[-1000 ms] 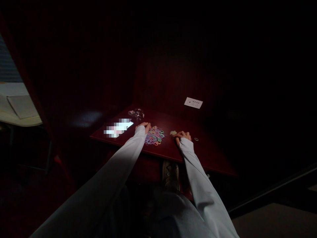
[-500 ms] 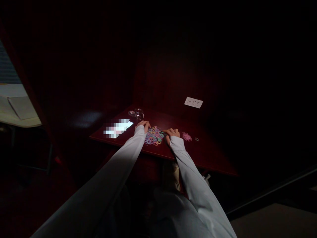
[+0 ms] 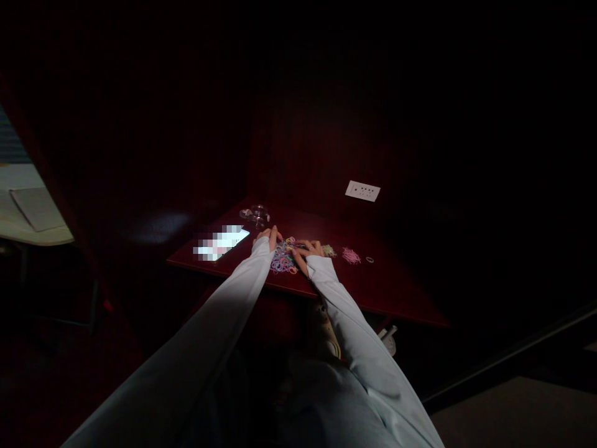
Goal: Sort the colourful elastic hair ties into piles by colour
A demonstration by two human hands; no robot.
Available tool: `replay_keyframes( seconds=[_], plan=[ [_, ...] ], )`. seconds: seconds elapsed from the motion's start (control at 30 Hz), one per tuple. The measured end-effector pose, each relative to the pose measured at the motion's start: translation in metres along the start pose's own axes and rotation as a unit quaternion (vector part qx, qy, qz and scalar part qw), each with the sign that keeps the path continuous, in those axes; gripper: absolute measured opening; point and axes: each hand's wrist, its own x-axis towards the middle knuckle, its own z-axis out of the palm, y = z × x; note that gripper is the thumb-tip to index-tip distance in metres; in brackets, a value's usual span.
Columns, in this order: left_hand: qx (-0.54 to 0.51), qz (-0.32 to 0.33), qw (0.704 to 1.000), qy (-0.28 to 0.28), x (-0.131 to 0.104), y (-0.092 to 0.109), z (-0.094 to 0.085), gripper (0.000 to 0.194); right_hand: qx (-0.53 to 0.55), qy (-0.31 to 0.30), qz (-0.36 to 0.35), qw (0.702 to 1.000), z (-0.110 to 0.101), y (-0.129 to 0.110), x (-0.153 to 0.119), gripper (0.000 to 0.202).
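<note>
A pile of small multicoloured bands [image 3: 282,261] lies on the dark red table [image 3: 382,283]. At its left edge rests my left hand [image 3: 269,236], fingers apart and touching the bands. My right hand [image 3: 311,252] reaches over the pile's right side with its fingers spread, partly covering it. Just right of that hand is a small pale yellow heap of bands [image 3: 329,250]. Farther right are a pink heap [image 3: 351,256] and a single pale band [image 3: 369,259].
A lit phone [image 3: 222,242] lies on the table's left part. Behind it stands a clear container [image 3: 259,215]. A white socket plate [image 3: 362,191] is on the back wall. Beyond the left partition is a pale table [image 3: 35,235].
My right hand has moved left over the multicoloured pile, uncovering the pale yellow heap. My left hand has stayed nearly in place. The view has shifted slightly.
</note>
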Motion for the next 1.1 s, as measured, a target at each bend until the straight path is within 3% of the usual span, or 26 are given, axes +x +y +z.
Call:
replay_keyframes(
  seconds=[0.13, 0.47, 0.63, 0.9, 1.1],
  plan=[
    [-0.024, -0.034, 0.999, -0.001, -0.002, 0.002, -0.001, 0.056, 0.005, 0.021, 0.013, 1.000, -0.003, 0.003, -0.002, 0.041],
    [-0.034, -0.039, 0.999, -0.007, -0.006, 0.005, -0.003, 0.053, 0.025, 0.049, 0.051, 0.997, 0.008, 0.017, 0.004, 0.039],
    [-0.015, -0.041, 0.999, 0.018, -0.010, 0.008, -0.005, 0.052, 0.030, 0.072, 0.060, 0.995, 0.015, 0.022, 0.005, 0.041],
    [0.066, 0.006, 0.997, -0.027, -0.014, 0.008, 0.002, 0.015, 0.036, 0.042, 0.063, 0.996, 0.006, 0.017, 0.003, 0.039],
    [0.109, 0.025, 0.993, -0.046, -0.014, 0.005, 0.005, 0.009, 0.026, 0.029, 0.047, 0.998, 0.001, 0.014, 0.001, 0.040]
  ],
)
